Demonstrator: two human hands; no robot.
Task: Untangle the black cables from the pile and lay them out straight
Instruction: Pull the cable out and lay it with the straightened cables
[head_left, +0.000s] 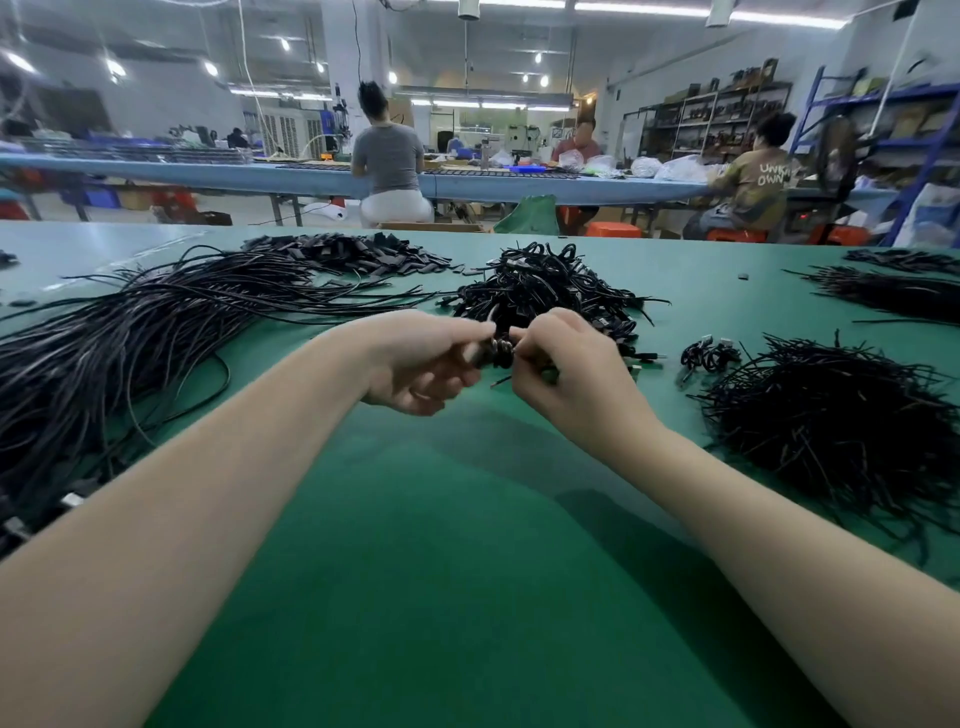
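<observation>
Cables cover most of this green table, all of them black, sorted into heaps. From the head view, both bare forearms reach forward and the two hands meet over the middle of the table, just in front of the tangled pile. The left hand has its fingers curled, thumb and forefinger pinching a small coiled cable held up off the surface. The right hand pinches the same coil from the other side, its fingers bent close around it; a short loose end pokes out below, between the two hands. The coil is blurred, so I cannot tell how tightly it is wound.

Off to the left lies a broad sweep of long cables stretched out roughly side by side, their ends fanning toward the middle. Behind them sits a flat heap of short black strips. To the right of the hands rests a small bundle with connector ends showing, and just beside it a bristly mound of thin black ties. Farther back on the right edge lie more dark heaps.

Beyond the table, a long blue bench runs across the room, with three people seated at it, one in a grey shirt with their back turned. Shelving stands along the far right wall.
</observation>
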